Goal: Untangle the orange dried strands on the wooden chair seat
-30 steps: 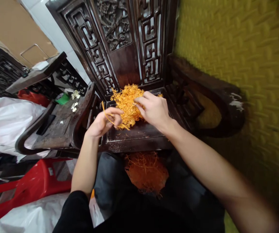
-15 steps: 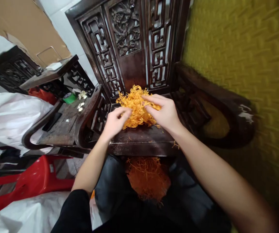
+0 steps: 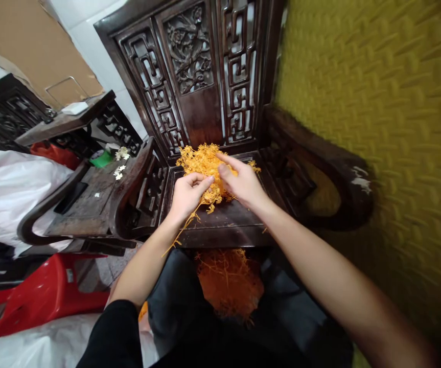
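A tangled heap of orange-yellow branching sprigs (image 3: 201, 157) lies on the seat of a dark carved wooden chair (image 3: 239, 214). My left hand (image 3: 189, 193) is at the heap's front left, thumb and forefinger pinched together on one sprig (image 3: 184, 230), whose thin stem hangs down toward my wrist. To its right, my right hand (image 3: 243, 181) reaches over the heap with forefinger stretched and thumb apart. I see nothing held in it, though its lower fingers are partly hidden. Below the seat, between my knees, an orange-red container (image 3: 224, 286) has similar thin stems across its top.
Left of the chair stands a second wooden chair (image 3: 78, 220) with a green tape roll (image 3: 101, 159) and small pale flower pieces (image 3: 120, 163) on it. A red plastic stool (image 3: 47, 286) and white sacks (image 3: 13, 189) are at far left. A yellow textured surface (image 3: 358, 76) rises at right.
A sprig stem now trails from my left hand. The right hand's fingers have moved apart from the strands they were at. The whole view has shifted slightly.
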{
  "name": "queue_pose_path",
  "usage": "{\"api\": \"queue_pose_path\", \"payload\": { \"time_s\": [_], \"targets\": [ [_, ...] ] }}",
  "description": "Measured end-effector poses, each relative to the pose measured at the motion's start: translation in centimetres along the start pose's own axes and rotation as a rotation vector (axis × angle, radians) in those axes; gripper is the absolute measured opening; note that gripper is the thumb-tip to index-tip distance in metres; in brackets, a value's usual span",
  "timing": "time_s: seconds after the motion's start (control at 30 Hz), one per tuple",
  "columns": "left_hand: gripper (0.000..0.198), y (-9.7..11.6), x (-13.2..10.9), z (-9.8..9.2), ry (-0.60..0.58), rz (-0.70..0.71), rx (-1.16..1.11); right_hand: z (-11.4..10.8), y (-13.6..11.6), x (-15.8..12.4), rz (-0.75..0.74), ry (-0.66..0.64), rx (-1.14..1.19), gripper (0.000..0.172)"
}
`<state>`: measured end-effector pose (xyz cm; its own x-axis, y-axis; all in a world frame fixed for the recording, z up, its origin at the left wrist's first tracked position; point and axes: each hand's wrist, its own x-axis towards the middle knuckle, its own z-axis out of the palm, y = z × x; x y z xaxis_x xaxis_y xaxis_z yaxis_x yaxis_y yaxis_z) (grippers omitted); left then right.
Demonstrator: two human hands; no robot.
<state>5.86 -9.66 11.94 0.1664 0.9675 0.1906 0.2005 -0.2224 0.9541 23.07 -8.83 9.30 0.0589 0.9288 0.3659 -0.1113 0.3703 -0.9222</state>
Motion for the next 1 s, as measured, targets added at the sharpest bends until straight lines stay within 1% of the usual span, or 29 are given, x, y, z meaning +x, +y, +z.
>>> {"api": "queue_pose_path", "payload": {
  "time_s": [0.07, 0.13, 0.17, 0.23, 0.27, 0.33, 0.4, 0.43, 0.47, 0.5, 0.57, 0.63, 0.7, 0.77, 0.83, 0.9, 0.97, 1.0],
  "targets": [
    [0.041, 0.0, -0.2, 0.6, -0.051, -0.001, 0.008, 1.1, -0.2, -0.5, -0.084, 0.027, -0.098, 0.041],
    [0.042, 0.1, -0.3, 0.9, -0.079, -0.007, 0.013, 2.2, -0.3, -1.0, -0.139, 0.068, -0.177, 0.033],
    [0.042, 0.1, -0.3, 1.0, -0.084, -0.015, 0.016, 2.5, -0.2, -1.1, -0.14, 0.099, -0.198, 0.032],
    [0.041, 0.4, -0.3, 0.9, -0.09, -0.045, 0.004, 2.7, 0.1, -0.8, -0.093, 0.176, -0.194, 0.032],
    [0.04, 0.6, -0.3, 0.8, -0.095, -0.067, -0.012, 2.4, 0.4, -0.3, -0.051, 0.228, -0.16, 0.031],
    [0.039, 0.8, -0.5, 0.3, -0.114, -0.118, -0.052, 1.0, 0.7, 1.2, 0.06, 0.389, -0.029, 0.029],
    [0.038, 0.8, -0.6, -0.5, -0.117, -0.151, -0.077, -1.3, 0.8, 2.9, 0.199, 0.588, 0.147, 0.031],
    [0.036, 0.6, -0.6, -0.8, -0.108, -0.158, -0.085, -2.4, 0.7, 3.5, 0.276, 0.621, 0.224, 0.031],
    [0.035, 0.4, -0.5, -1.2, -0.091, -0.156, -0.095, -3.4, 0.5, 3.9, 0.343, 0.61, 0.269, 0.031],
    [0.033, 0.0, -0.4, -1.5, -0.072, -0.148, -0.108, -4.1, 0.3, 4.1, 0.407, 0.561, 0.302, 0.029],
    [0.031, -0.7, -0.1, -1.8, -0.051, -0.136, -0.119, -4.6, 0.0, 3.8, 0.483, 0.407, 0.344, 0.022],
    [0.032, -1.2, 0.1, -1.9, -0.05, -0.127, -0.085, -4.0, 0.0, 3.1, 0.508, 0.307, 0.369, 0.013],
    [0.035, -1.4, 0.0, -1.7, -0.053, -0.117, -0.02, -3.1, 0.2, 2.6, 0.524, 0.288, 0.398, 0.007],
    [0.037, -1.2, -0.2, -1.5, -0.056, -0.106, 0.026, -2.4, 0.5, 2.4, 0.554, 0.269, 0.452, 0.018],
    [0.039, -1.1, -0.3, -1.3, -0.051, -0.105, 0.039, -2.0, 0.6, 2.3, 0.57, 0.212, 0.499, 0.026],
    [0.04, -1.0, -0.3, -1.2, -0.037, -0.114, 0.033, -1.4, 0.5, 2.1, 0.561, 0.153, 0.497, 0.023],
    [0.041, -1.1, -0.2, -1.1, -0.025, -0.119, 0.032, -0.6, 0.2, 1.7, 0.53, 0.11, 0.478, 0.014],
    [0.041, -1.2, -0.1, -1.0, -0.023, -0.12, 0.036, -0.1, 0.0, 1.4, 0.51, 0.099, 0.471, 0.014]
  ]
}}
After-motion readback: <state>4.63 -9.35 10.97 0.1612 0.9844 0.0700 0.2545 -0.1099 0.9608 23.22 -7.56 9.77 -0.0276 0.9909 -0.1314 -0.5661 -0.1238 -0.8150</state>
